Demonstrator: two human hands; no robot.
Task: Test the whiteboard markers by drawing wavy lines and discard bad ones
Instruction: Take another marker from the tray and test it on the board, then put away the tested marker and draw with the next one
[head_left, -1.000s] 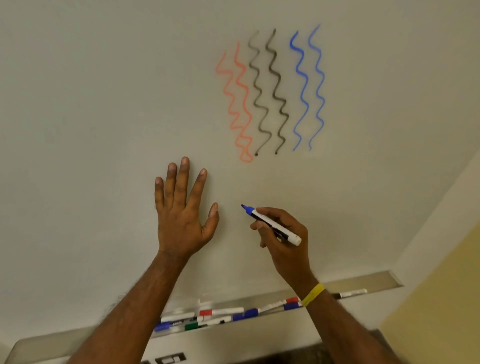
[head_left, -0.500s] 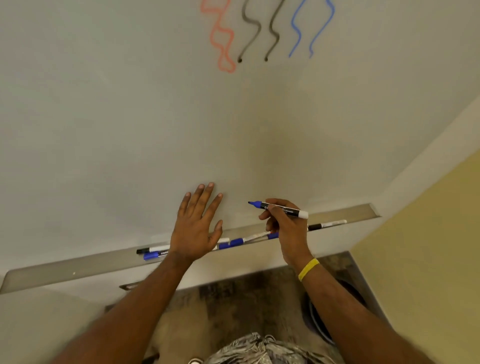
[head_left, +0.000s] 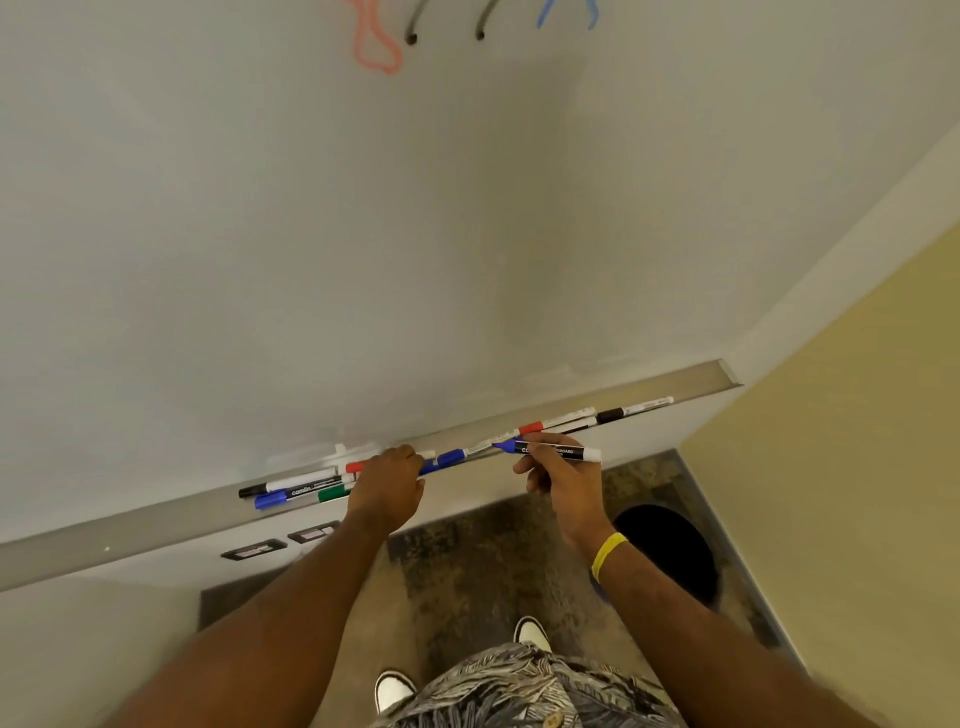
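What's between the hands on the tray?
Head view: a blue-capped marker lies in the tray between left hand and right hand holding the uncapped marker.

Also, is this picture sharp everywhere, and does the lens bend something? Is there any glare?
Head view: the wide lens stretches the tray and both forearms toward the corners. Head view: the blue marker in the right hand is sharp, its label partly readable. Head view: the whiteboard has soft light, no glare; the bin is only black.

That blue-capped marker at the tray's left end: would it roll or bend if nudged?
Blue-capped marker looks round and rigid, so it likely rolls, not bends. The tray probably catches it. Slim, so probably light.
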